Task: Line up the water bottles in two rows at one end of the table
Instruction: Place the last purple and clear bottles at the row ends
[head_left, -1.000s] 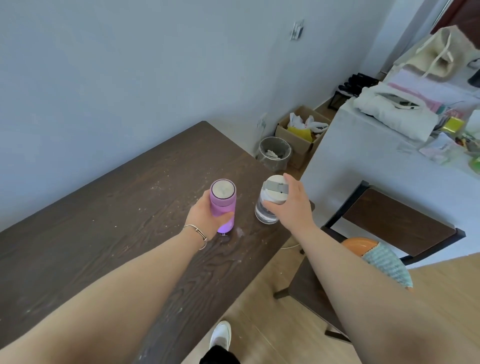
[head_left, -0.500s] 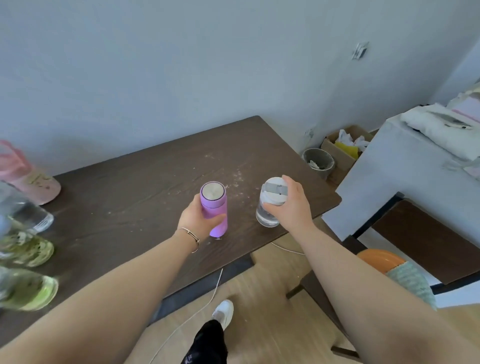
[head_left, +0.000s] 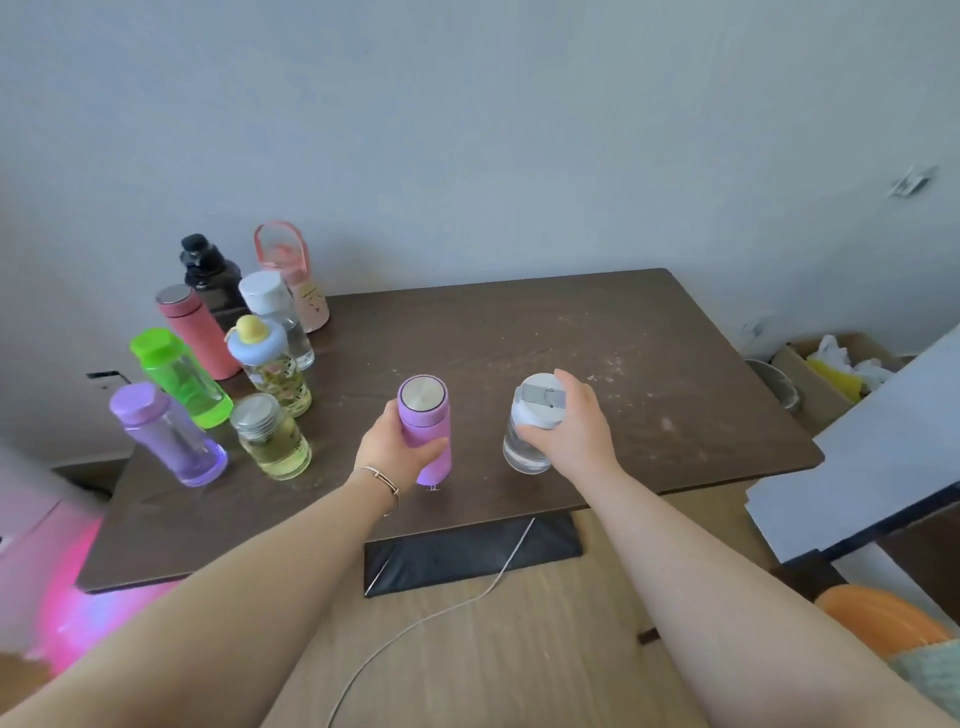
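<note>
My left hand (head_left: 397, 451) grips a purple flask with a steel cap (head_left: 423, 421), held upright near the front of the dark wooden table (head_left: 597, 374). My right hand (head_left: 574, 426) clasps the white lid of a clear bottle (head_left: 525, 449) just to the right of it. At the table's left end several bottles stand in two rough rows: a lilac clear bottle (head_left: 166, 434), a green one (head_left: 179, 376), a pink flask (head_left: 195, 330), a black one (head_left: 208, 273), a steel-lidded jar (head_left: 270, 436), a duck-topped bottle (head_left: 270, 366), a white-capped bottle (head_left: 278, 317) and a pink-handled bottle (head_left: 298, 275).
A grey wall runs behind the table. A bin (head_left: 776, 384) and a cardboard box (head_left: 836, 364) sit on the floor at the right. A white counter edge (head_left: 883, 447) stands at the right. A cable (head_left: 441, 608) trails across the wooden floor below the table.
The view has swung left, bringing the group of bottles at the table's left end fully into sight. Both hands still hold their bottles, carried leftward along the table.
</note>
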